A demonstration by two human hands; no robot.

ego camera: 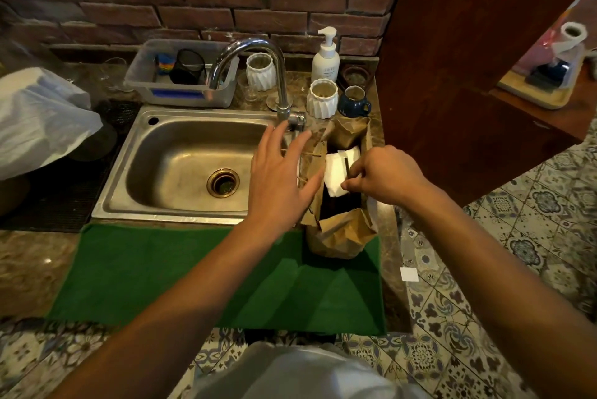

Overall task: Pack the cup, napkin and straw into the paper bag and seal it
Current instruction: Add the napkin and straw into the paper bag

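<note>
A brown paper bag (342, 234) stands open on the counter to the right of the sink, its bottom on the green mat. A white napkin (336, 172) lies in the bag's mouth over a dark inside. My right hand (384, 176) hovers over the opening with its fingers pinched on the napkin's edge beside a thin dark strip that I cannot identify. My left hand (277, 172) has its fingers spread and rests flat against the bag's left wall. No cup shows; the bag's inside is too dark to make out.
A steel sink (181, 166) with a curved tap (258, 53) lies left of the bag. Behind it stand two white ribbed cups (321, 98), a blue mug (355, 101), a soap pump bottle (326, 56) and a plastic tub (181, 75). A green mat (200, 272) covers the front counter. A wooden panel (468, 75) rises at right.
</note>
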